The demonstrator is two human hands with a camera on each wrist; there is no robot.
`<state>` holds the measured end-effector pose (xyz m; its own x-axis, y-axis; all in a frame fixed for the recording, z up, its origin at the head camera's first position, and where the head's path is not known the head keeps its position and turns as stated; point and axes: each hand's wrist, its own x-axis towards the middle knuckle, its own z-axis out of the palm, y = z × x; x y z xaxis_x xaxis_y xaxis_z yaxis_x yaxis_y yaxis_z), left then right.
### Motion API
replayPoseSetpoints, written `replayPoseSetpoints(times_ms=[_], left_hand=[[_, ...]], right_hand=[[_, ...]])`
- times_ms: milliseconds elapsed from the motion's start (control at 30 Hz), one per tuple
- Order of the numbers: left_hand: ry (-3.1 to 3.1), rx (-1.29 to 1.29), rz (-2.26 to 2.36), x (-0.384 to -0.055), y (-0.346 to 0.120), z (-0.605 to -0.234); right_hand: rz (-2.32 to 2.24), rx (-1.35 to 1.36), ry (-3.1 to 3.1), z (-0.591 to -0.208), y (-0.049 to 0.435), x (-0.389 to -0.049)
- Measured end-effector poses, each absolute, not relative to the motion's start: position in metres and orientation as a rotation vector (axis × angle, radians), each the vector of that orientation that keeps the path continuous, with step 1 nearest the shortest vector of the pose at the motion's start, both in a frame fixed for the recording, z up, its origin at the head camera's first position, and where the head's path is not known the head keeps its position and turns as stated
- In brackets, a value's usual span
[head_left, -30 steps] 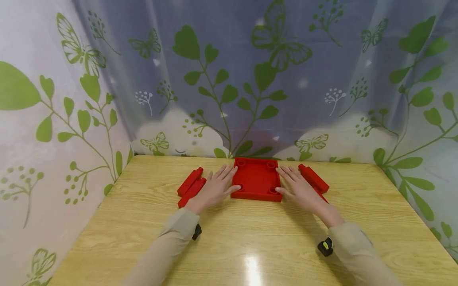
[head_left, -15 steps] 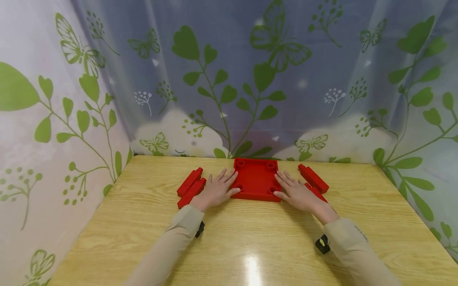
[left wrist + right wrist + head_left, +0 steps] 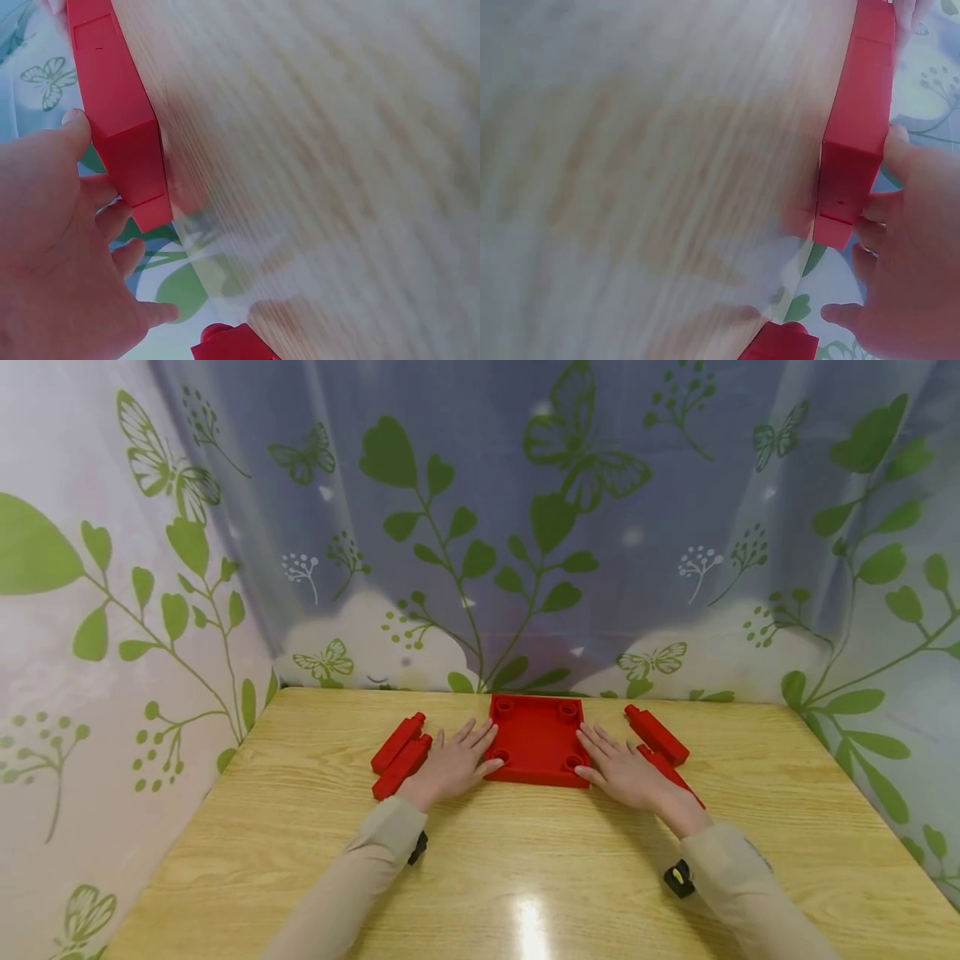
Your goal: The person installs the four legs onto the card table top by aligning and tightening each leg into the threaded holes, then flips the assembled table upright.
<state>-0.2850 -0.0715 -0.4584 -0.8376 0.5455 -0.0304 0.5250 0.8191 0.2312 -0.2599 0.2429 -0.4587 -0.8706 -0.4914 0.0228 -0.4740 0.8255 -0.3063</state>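
Observation:
A square red tray-like piece [image 3: 534, 735] with a raised rim and a round socket at each corner lies on the table by the curtain. My left hand [image 3: 453, 766] touches its left side, fingers straight and spread, thumb near the front corner. Along the right side, my right hand [image 3: 628, 770] touches it in the same way. Both wrist views show the red piece's side wall [image 3: 131, 161] against the fingertips. Two red pegged bars [image 3: 397, 743] lie left of the left hand. Another pair of red bars [image 3: 658, 735] lies beyond the right hand, one partly covered by it.
The wood-grain table [image 3: 487, 877] stretches toward me in front of the hands. A curtain [image 3: 480, 527] printed with leaves and butterflies hangs right behind the table's back edge and along both sides.
My right hand has moved slightly left, and my hands now lie closer against the red piece's sides. The piece has shifted very slightly toward me. The red bars have stayed in place.

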Motion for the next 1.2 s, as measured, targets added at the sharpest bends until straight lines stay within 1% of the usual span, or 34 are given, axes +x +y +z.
replayPoseSetpoints(times_ms=[200, 533, 1200], left_hand=[[2.898, 0.869, 0.326, -0.276, -0.074, -0.457], [2.898, 0.884, 0.262, -0.262, -0.077, -0.457], [2.840, 0.914, 0.420, -0.241, -0.083, -0.460]], right_hand=[[-0.461, -0.788, 2.942, -0.462, 0.244, -0.252], [-0.432, -0.789, 2.943, -0.456, 0.241, -0.239], [-0.482, -0.773, 2.911, -0.450, 0.243, -0.213]])
